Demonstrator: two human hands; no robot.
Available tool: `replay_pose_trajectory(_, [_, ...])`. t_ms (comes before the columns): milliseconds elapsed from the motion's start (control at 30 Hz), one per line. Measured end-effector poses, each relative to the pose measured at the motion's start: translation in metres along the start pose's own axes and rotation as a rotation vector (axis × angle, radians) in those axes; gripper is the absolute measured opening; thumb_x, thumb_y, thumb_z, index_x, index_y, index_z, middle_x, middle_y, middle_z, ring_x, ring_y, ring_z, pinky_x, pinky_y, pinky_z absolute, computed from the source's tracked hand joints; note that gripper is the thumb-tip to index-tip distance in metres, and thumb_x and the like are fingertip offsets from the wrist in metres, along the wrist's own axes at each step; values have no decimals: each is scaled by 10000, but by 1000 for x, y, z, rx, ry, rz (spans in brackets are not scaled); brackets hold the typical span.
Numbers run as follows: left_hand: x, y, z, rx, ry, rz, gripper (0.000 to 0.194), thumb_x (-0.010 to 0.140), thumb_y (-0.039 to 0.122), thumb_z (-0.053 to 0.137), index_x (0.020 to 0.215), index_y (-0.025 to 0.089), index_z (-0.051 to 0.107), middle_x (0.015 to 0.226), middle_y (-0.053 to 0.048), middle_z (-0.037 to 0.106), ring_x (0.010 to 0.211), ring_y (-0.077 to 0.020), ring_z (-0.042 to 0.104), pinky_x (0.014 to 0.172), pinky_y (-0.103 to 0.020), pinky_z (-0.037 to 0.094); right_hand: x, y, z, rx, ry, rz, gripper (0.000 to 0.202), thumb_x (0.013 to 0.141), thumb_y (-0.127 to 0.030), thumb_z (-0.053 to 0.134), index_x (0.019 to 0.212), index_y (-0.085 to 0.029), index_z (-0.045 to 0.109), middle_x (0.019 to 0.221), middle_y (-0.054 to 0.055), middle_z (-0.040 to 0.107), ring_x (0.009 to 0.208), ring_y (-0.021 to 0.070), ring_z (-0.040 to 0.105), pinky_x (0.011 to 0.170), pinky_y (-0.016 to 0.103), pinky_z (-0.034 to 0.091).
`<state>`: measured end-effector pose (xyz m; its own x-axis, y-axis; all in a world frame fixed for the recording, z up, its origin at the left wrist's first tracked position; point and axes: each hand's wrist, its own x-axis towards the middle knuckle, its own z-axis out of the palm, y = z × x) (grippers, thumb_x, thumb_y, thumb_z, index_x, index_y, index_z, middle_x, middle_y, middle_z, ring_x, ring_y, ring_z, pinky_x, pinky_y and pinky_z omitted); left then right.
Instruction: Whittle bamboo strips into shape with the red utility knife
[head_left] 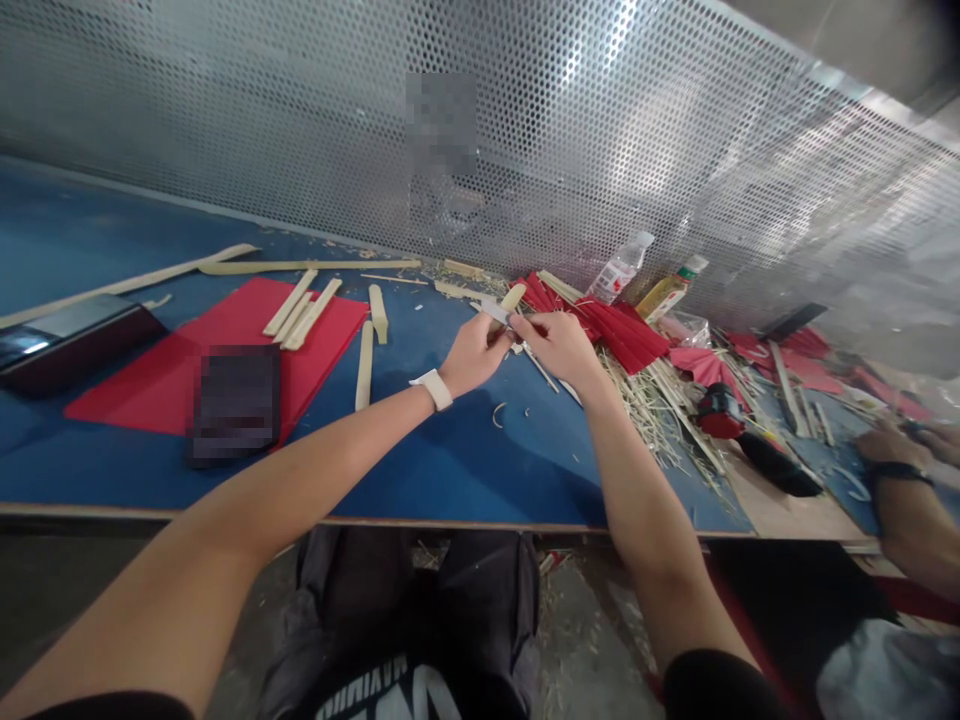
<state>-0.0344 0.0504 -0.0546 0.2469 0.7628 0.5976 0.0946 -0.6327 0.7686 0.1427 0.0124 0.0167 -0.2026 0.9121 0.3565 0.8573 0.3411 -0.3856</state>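
Note:
Near the middle of the blue table my left hand (474,352) and my right hand (556,345) meet, fingers closed. A pale bamboo strip (514,296) sticks out beyond them, its lower part hidden; it appears to be in my left hand. Across it lies a flat grey blade-like piece (496,311), its end under my right thumb. Whether it is a knife blade I cannot make out. Left of my hands, two short bamboo pieces (364,365) lie on the table. Thin shavings and a curled sliver (498,415) are scattered below and to the right.
On the left are red sheets (165,375) bearing bamboo strips (304,312) and a dark pixelated object (236,400). Two bottles (621,267) stand by the perforated metal screen (315,130). Right are a shavings heap (637,410), a power drill (750,440) and another person's hand (892,445).

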Motion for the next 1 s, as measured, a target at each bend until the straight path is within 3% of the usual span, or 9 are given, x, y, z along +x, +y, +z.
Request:
replay_pose_trajectory(267, [0,-10,-2,61,-22,36,103,1050,311,657,1093,219,638,858,-41,685,766,-200,632,716,-361,521,1,2,-1,20,-15,15,758,1088,-847,425,696,-234,634,648,40,600,635,189,510,671,353,318])
replay_pose_trajectory(500, [0,-16,4,114,44,54,174,1052,313,687,948,241,567,775,-19,644,687,-185,602,659,-354,465,0,0,0,-63,45,56,730,1104,-809,440,682,-239,614,662,55,602,672,212,541,669,354,286])
replay_pose_trajectory(767, [1,-11,7,85,97,57,140,1071,306,667,995,240,570,712,15,585,621,-163,537,612,-336,403,-1,-6,5,-83,111,108,754,1106,-823,423,716,-227,672,656,57,614,686,216,556,670,348,293])
replay_pose_trajectory(1000, [2,0,10,91,188,58,361,1111,456,654,865,251,488,679,28,527,622,-150,480,630,-335,390,-2,-15,8,67,244,103,725,1136,-766,431,798,-215,760,671,53,641,656,197,556,675,356,353])
